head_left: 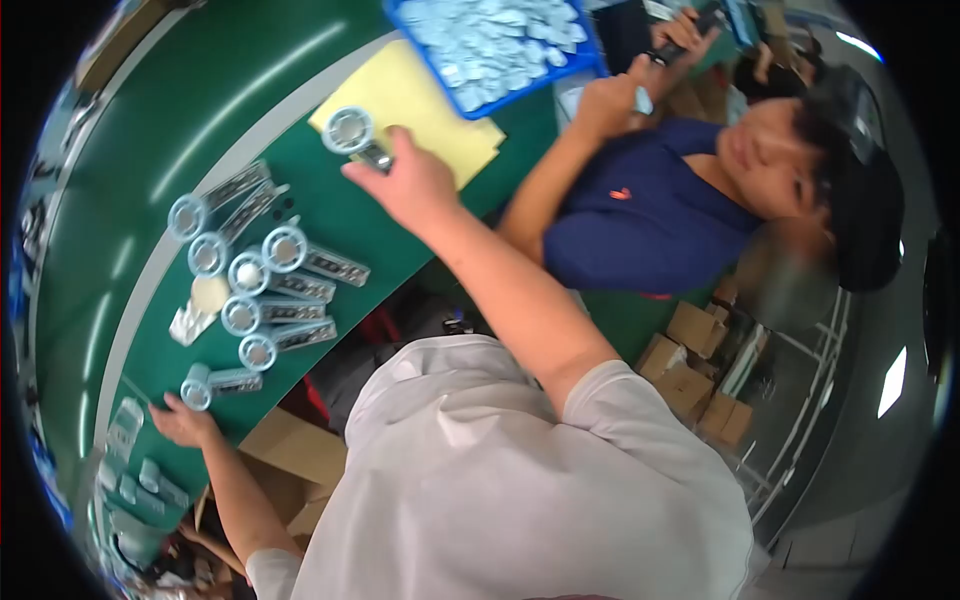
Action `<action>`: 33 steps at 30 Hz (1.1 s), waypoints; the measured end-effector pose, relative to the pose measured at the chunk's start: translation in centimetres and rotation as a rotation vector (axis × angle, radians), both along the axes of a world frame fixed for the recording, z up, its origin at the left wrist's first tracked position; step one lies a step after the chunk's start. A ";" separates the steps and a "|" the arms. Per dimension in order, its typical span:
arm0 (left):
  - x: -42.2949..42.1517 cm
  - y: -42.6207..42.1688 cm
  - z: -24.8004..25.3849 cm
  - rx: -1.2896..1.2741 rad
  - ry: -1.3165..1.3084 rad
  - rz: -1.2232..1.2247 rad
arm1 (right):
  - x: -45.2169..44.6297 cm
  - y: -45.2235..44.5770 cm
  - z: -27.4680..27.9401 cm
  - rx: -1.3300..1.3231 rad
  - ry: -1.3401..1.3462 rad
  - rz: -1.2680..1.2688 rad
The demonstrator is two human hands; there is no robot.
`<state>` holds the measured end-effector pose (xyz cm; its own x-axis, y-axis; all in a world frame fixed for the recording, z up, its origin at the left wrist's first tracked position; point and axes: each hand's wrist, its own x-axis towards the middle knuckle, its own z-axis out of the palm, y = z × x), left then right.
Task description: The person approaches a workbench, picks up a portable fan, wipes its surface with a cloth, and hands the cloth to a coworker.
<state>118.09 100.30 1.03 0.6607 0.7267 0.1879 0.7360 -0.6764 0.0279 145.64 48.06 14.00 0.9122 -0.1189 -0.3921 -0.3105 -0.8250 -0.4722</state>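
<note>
My right hand (415,185) is closed on the clear handle of a hand shower head (348,130) with a light-blue round rim, above yellow sheets (410,95). Down at the left, my left hand (187,422) has its fingers apart beside another shower head (197,388); whether they touch is unclear. A thin pale line reaches its fingertips, and I cannot tell what it is. Between my hands several similar shower heads (249,272) lie in a row, with dark and silvery parts inside their clear handles. A crumpled white wrapper (192,322) lies alongside them.
A blue tray (465,98) full of light-blue pieces stands at the top of the green table (330,215). A co-worker in a dark blue shirt (640,215) sits to the right, hands on a dark object. Below the table edge is an open cardboard box (290,445).
</note>
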 end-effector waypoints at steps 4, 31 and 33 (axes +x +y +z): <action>0.6 -0.9 0.8 0.014 -0.016 0.011 | 0.1 0.1 -0.9 0.050 -0.080 -0.048; 1.3 -3.2 0.7 0.059 -0.011 0.085 | -5.4 0.4 -2.1 -0.186 -0.667 0.378; 1.8 -3.9 2.1 -0.038 -0.018 0.147 | -8.0 2.5 0.0 -0.049 -0.662 0.492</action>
